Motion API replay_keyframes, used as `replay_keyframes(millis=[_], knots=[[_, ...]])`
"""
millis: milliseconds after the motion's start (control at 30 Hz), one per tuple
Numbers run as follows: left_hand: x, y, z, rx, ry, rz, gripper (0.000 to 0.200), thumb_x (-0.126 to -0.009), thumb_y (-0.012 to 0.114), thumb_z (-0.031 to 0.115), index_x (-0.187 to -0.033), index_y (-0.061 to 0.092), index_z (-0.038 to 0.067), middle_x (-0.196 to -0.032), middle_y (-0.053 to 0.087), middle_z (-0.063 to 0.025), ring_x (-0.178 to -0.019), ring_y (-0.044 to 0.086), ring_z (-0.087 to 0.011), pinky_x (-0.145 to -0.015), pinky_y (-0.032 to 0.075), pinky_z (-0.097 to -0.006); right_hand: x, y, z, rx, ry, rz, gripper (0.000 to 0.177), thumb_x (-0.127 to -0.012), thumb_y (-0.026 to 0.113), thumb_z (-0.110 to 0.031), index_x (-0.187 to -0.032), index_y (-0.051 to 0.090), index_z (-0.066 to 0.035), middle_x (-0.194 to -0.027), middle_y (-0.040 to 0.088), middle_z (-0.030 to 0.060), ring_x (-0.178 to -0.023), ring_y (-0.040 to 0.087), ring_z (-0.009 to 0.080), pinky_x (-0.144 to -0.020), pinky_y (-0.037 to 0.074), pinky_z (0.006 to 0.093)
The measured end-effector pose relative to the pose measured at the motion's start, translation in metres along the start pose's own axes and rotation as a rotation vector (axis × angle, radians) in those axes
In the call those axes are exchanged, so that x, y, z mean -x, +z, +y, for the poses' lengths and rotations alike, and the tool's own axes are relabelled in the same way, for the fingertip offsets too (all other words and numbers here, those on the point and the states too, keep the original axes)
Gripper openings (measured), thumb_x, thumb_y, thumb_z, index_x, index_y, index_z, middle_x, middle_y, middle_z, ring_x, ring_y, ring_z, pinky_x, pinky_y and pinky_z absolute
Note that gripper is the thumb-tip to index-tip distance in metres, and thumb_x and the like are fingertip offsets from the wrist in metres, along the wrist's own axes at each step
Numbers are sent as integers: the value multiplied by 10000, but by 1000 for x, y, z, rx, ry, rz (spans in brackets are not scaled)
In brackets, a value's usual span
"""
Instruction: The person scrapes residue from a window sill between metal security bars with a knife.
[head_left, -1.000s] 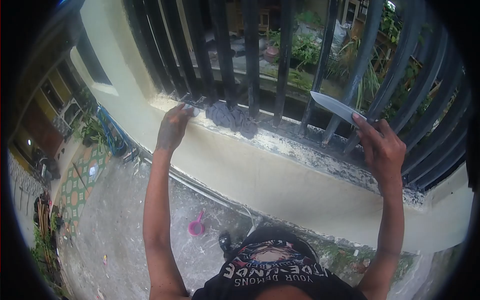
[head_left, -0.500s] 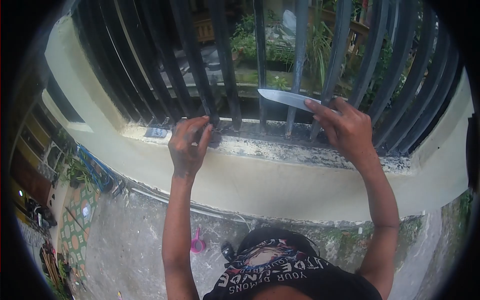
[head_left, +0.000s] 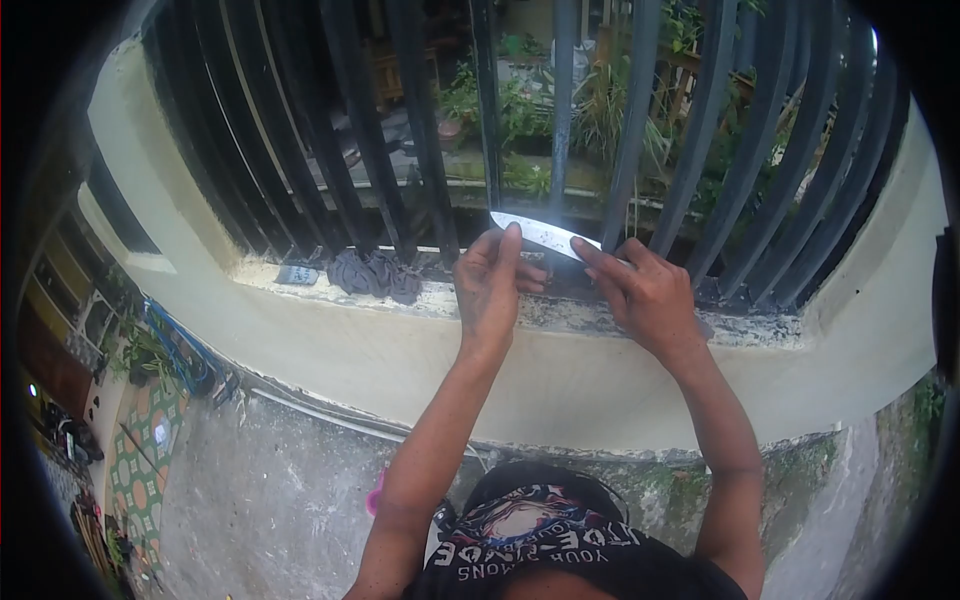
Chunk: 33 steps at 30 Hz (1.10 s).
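A knife [head_left: 540,234] with a pale blade spotted with dark marks lies crosswise between my hands, in front of the metal bars. My right hand [head_left: 648,298] grips it at the right end, with fingertips on the blade; the handle is hidden in the hand. My left hand [head_left: 490,290] pinches the blade near its tip, thumb on the upper face and the other fingers curled beneath. To the left, a crumpled dark grey cloth [head_left: 372,276] rests on the ledge [head_left: 440,298], whose paint is peeling.
Dark vertical bars [head_left: 620,130] rise from the ledge, with plants [head_left: 510,110] behind them. A small grey packet-like item [head_left: 297,274] sits at the ledge's left end. Below are a cream wall [head_left: 570,375] and concrete floor [head_left: 250,500]; a pink item [head_left: 376,493] is partly hidden by my left arm.
My left hand has moved right from the ledge to the blade, leaving the grey cloth in sight. My right hand has brought the knife lower and slightly left.
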<state>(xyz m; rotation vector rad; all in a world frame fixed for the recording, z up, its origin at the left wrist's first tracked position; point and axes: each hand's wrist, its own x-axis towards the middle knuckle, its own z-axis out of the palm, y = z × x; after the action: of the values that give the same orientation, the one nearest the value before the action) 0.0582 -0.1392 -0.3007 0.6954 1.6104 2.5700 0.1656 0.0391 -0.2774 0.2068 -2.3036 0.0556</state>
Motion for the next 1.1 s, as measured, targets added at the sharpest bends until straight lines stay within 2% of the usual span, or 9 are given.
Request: replay_keyframes(millis=[67,233,367,567,633,833,900,1033,1100], knots=[[-3,4,3,11,-22,30,446,-990,708,429,-1034,692,-14,-893,689,-60,-587,614,-98,-486,496,-232,-4,-4,0,15,-7,25,492,-941,731,-240,-1395,635,-404,-835,606,64,-635,677,242,-491,513,398],[-14,25,23,54,80,125,367,-1011,684,394,-1024,702,28,-880,694,-54,-548,605,-96,-429,467,-223,-23,-14,0,43,-17,104,479,-955,709,-244,-1403,630,-395,-855,638,90,-653,696,256,-506,541,402],[-3,19,7,56,41,118,389,-1000,697,408,-1016,700,20,-851,689,-52,-518,598,-94,-397,444,-227,-11,-7,2,-38,-33,53,483,-951,708,-251,-1406,625,-390,-889,656,95,-657,707,255,-507,565,399],[-17,27,22,78,102,91,418,-1014,671,426,-1043,701,11,-859,692,-66,-491,560,-89,-405,425,-233,-26,-20,-2,36,21,24,427,-959,705,-262,-1372,659,-361,-904,667,111,-684,727,263,-517,571,404],[-13,29,28,54,102,103,451,-1007,675,449,-958,695,1,-775,689,-57,-471,557,-94,-420,427,-233,-30,-19,-1,16,-31,94,449,-960,704,-255,-1391,641,-364,-880,650,105,-664,715,256,-510,570,398],[-5,19,15,-58,34,87,507,-1010,655,484,-952,697,-17,-812,714,-85,-487,576,-98,-426,433,-235,-8,0,0,-55,40,-41,514,-952,712,-232,-1422,604,-410,-998,702,142,-697,738,282,-515,576,396],[-14,20,24,-86,99,77,499,-1015,651,475,-951,696,-18,-811,718,-85,-495,577,-97,-443,443,-236,-20,-7,-3,11,27,100,523,-949,715,-234,-1425,599,-417,-986,696,140,-693,736,281,-512,574,399],[-16,16,20,-40,145,72,447,-1005,681,441,-1002,709,-5,-834,713,-73,-465,566,-96,-392,427,-248,-20,-5,-6,-82,57,61,509,-944,724,-233,-1413,616,-402,-954,686,138,-681,732,285,-513,571,405],[-7,12,13,-110,91,81,449,-1003,685,440,-998,709,-9,-813,713,-78,-470,567,-91,-389,431,-240,-3,8,-10,-173,115,71,483,-922,731,-183,-1361,673,-377,-777,592,55,-577,648,241,-510,533,415]])
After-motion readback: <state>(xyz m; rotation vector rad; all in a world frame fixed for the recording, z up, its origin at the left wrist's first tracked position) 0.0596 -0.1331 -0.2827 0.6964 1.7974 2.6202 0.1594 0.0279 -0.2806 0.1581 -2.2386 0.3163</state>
